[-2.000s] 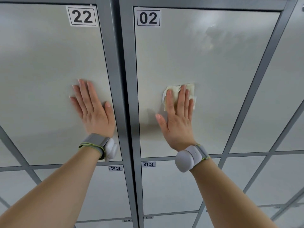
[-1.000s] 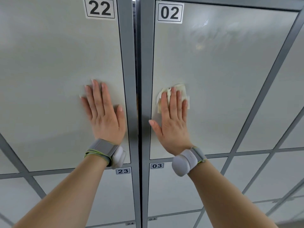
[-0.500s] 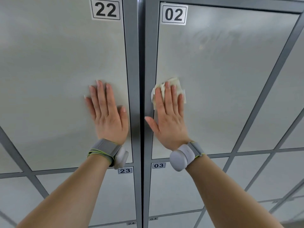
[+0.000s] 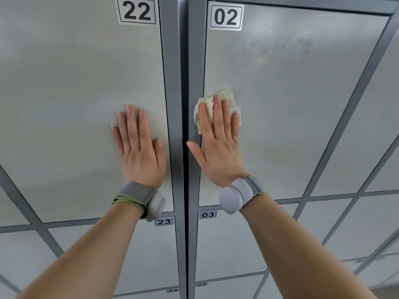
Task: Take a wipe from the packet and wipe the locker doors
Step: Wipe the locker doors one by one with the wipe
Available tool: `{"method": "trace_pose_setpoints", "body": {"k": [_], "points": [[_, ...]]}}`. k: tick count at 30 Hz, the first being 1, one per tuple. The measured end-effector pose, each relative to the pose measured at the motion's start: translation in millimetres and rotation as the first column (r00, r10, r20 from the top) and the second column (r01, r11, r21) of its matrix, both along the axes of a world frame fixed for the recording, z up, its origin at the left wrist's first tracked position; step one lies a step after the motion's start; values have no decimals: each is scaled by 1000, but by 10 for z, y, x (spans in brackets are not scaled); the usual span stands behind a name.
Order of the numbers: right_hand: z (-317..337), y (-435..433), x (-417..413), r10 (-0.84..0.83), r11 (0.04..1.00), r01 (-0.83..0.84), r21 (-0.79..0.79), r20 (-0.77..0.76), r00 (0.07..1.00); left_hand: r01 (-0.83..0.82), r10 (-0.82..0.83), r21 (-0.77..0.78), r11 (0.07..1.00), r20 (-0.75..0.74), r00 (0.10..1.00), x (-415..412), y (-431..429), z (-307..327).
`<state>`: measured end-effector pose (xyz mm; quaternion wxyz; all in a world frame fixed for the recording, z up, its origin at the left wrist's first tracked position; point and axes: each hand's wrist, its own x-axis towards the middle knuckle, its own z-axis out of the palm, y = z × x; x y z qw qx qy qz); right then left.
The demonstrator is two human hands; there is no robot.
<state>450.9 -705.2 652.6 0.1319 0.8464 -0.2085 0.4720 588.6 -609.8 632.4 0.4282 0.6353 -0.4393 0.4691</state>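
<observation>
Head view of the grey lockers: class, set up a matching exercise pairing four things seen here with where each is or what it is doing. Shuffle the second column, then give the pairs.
Column one
1. left hand
2. right hand
3. crumpled cream paper wipe
4. small white label 03

Column two
a. under the fingers, at the left edge of pale grey door 02
b. flat on pale grey door 22, holding nothing
c. just below door 02
d. pressing the wipe with straight fingers

Pairs: 1-b; 2-d; 3-a; 4-c
</observation>
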Motion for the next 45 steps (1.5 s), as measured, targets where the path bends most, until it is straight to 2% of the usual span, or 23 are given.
{"method": "trace_pose_setpoints", "body": {"k": [4,7,12,14,21,24,30,36,40,45], "points": [[-329,-16,-67,-10,1000,8,-26,-99,995,-4,3,8,1000,23,1000,30,24,-8],[-372,-4,-138,13,1000,-14,-14,-118,993,0,0,14,1000,25,1000,31,47,-22],[-52,42,-62,65,996,-66,58,27,998,10,-10,15,1000,0,1000,6,47,-35],[-26,40,-23,52,997,-54,56,39,998,14,-14,20,1000,-2,1000,2,56,-45],[-529,-32,-134,-11,1000,10,-12,-143,990,15,-15,43,999,-2,1000,-8,93,-57],[-512,-29,-173,9,1000,-11,-13,-130,991,20,-20,41,999,-11,1000,-17,88,-64],[-233,5,-115,63,995,-62,80,-10,998,17,-16,15,1000,-23,1000,-51,75,-95],[-589,-56,-153,-7,1000,11,26,-129,992,18,-16,45,999,-26,1000,-46,86,-151],[-721,-70,-234,4,1000,-4,0,-176,984,1,0,43,999,-35,999,-54,79,-193],[-467,-52,-262,83,996,-80,46,-73,994,4,-1,42,999,-52,999,-84,65,-233]]}}
